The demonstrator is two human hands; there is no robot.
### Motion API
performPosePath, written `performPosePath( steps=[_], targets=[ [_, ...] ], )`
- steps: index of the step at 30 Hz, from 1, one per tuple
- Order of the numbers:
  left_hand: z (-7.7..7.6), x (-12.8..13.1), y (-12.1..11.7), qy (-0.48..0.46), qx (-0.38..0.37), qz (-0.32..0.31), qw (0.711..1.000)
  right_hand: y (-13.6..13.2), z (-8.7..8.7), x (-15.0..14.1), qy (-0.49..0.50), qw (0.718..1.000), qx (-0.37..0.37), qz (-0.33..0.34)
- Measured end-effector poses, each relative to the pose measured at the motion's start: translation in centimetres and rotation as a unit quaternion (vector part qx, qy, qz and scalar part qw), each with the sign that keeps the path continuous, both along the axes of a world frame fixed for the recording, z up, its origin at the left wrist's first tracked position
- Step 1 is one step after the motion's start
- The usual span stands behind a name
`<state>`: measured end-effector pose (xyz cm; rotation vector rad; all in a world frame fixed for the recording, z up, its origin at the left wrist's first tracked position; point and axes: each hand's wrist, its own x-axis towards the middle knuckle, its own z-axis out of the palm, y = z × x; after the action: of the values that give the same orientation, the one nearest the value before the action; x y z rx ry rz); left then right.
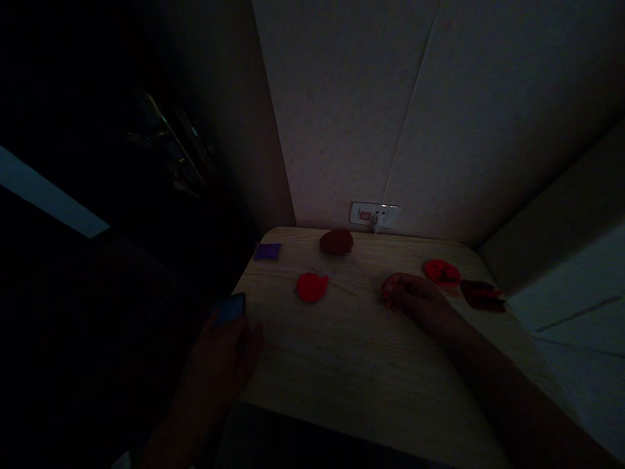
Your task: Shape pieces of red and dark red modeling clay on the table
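Observation:
The scene is very dark. Over the table (332, 345), my right hand (415, 299) is closed in a pinch on a small red piece (387, 297), whose kind I cannot make out. My left hand (227, 355) rests at the table's left edge, fingers loosely bent and apart, beside or touching the near side of a dark phone (231, 307). Between the hands lies a flat, round red piece (311, 287) with a notch at its upper right. Behind my right hand is a red disc (442, 272) with dark shapes on it.
A dark red rounded thing (336, 241) sits near the wall, with a small purple packet (267, 251) to its left. A dark red packet (482, 296) lies at the right edge. A wall socket (374, 215) is behind the table. A door handle (149, 138) shows at left.

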<state>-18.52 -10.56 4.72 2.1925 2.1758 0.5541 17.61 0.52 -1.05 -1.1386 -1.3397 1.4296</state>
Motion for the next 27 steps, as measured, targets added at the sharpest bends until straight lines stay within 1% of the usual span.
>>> performPosePath(
  steps=[4, 6, 9, 13, 16, 19, 21, 24, 27],
  targets=[
    [-0.3, 0.1, 0.8, -0.039, -0.103, 0.025, 0.994, -0.1, 0.1, -0.1, 0.004, 1.000, -0.008, -0.012],
    [-0.4, 0.2, 1.1, -0.047, -0.129, 0.031, 0.990, -0.1, 0.1, -0.1, 0.013, 1.000, -0.012, -0.013],
    [-0.4, 0.2, 1.2, -0.037, -0.115, 0.027, 0.992, -0.1, 0.1, -0.1, 0.027, 0.999, -0.016, -0.015],
    [0.1, 0.6, 1.7, -0.001, -0.056, -0.002, 0.998, 0.0, -0.1, -0.1, 0.039, 0.999, -0.019, -0.021],
    [1.1, 2.0, 2.4, 0.006, -0.026, -0.024, 0.999, 0.0, -0.1, -0.1, 0.024, 0.999, -0.020, -0.024],
    [2.2, 3.9, 3.3, -0.017, -0.024, -0.051, 0.998, 0.0, 0.0, -0.2, 0.015, 0.999, -0.019, -0.033],
    [2.6, 4.9, 3.8, -0.031, -0.012, -0.065, 0.997, 0.0, 0.1, -0.3, 0.025, 0.999, -0.020, -0.030],
    [2.5, 5.7, 3.9, -0.033, -0.011, -0.091, 0.995, 0.0, 0.1, -0.4, 0.033, 0.999, -0.031, -0.029],
    [1.6, 5.7, 2.6, -0.010, -0.052, -0.095, 0.994, 0.0, 0.0, -0.3, 0.044, 0.998, -0.042, -0.022]
  ],
)
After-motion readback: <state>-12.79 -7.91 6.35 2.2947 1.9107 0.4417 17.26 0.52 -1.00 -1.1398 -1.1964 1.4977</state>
